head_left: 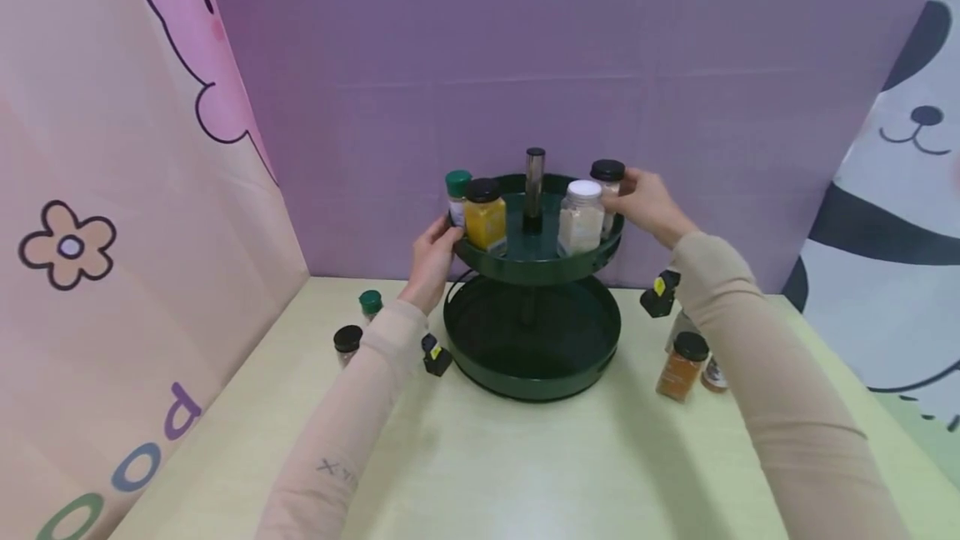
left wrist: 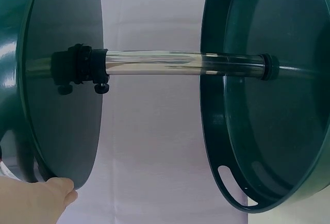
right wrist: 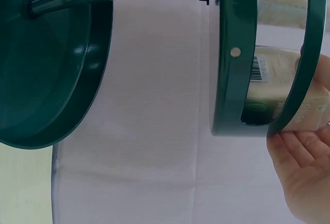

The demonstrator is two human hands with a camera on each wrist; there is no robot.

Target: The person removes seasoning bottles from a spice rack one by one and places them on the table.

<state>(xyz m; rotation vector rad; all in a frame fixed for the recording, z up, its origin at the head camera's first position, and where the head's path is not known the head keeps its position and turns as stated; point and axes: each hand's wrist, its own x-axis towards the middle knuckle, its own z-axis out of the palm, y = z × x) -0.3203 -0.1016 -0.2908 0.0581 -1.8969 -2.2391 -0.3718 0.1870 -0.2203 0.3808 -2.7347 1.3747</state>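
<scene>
A dark green two-tier round rack (head_left: 536,273) stands on the table, its tiers joined by a metal post (left wrist: 154,62). My left hand (head_left: 431,261) grips the upper tier's rim at the left, fingertips reaching its underside in the left wrist view. Beside that hand, a green-capped jar (head_left: 457,184) and a yellow spice jar (head_left: 486,223) with a black lid sit on the upper tier. At the right, my right hand (head_left: 654,205) holds a black-lidded jar (right wrist: 278,74) of pale spice inside the rim, behind the slotted wall. A white-lidded jar (head_left: 581,222) is next to it.
Left of the rack stand a green-capped jar (head_left: 371,303) and a black-lidded jar (head_left: 348,342). To the right are an orange spice jar (head_left: 678,372) and other jars, partly behind my right sleeve (head_left: 765,357). A purple cloth (head_left: 375,148) hangs behind the table.
</scene>
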